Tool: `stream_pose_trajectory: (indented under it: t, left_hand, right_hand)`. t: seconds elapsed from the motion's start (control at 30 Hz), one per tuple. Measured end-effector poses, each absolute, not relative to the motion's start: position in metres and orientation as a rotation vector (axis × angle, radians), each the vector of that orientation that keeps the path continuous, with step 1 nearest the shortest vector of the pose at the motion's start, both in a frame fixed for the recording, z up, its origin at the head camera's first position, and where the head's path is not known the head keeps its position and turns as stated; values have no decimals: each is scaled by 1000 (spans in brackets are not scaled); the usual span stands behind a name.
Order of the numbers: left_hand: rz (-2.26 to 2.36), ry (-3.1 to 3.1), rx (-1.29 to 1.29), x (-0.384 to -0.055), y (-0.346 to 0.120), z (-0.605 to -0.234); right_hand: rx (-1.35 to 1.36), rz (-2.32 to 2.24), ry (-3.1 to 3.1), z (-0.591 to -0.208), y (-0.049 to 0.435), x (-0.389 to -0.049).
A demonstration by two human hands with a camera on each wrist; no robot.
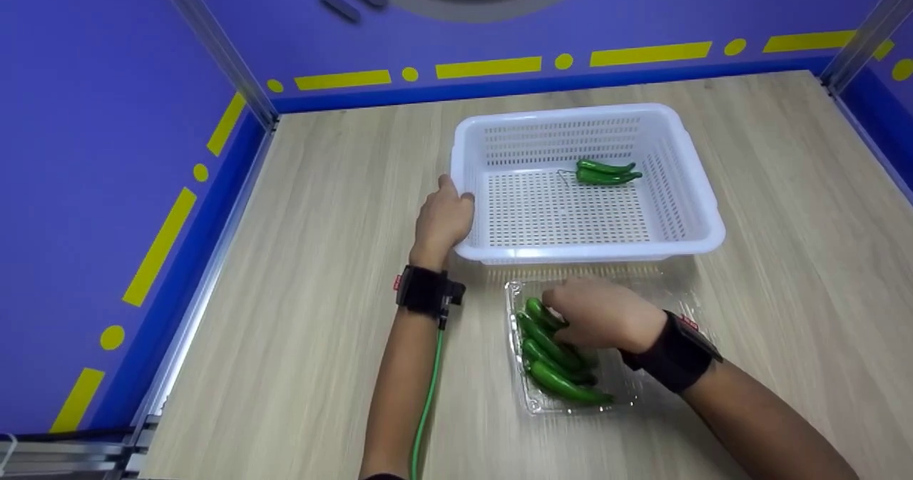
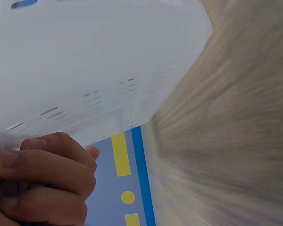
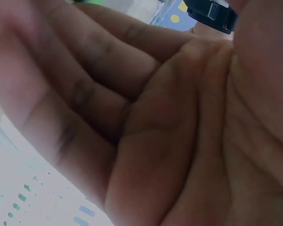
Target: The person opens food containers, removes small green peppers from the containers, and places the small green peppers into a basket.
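My left hand grips the left rim of a white plastic basket; its curled fingers show below the rim in the left wrist view. Inside the basket, toward the back right, lie two green chili peppers. In front of it a clear plastic tray holds several more green peppers. Over this tray is my right hand, its fingertips at the topmost pepper. Whether they pinch it cannot be seen. The right wrist view shows mostly the palm, with the fingertips blurred or out of frame.
The basket and tray stand on a light wood-grain table. Blue panels with yellow marks wall it at the back and both sides. A green cable runs along my left forearm from the black wrist strap.
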State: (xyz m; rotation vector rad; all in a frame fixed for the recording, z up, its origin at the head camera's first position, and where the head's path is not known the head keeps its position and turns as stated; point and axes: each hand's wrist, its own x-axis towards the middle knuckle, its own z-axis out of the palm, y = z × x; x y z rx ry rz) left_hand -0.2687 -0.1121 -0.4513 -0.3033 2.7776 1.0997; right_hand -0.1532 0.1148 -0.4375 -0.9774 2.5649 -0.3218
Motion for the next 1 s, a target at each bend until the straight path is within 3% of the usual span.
stream_pose_trajectory:
  t: [1.0]
  left_hand:
    - [1113,2779,-307,-269,-112,-452]
  right_hand:
    - [-1009,-330,2581,-440,117,-153]
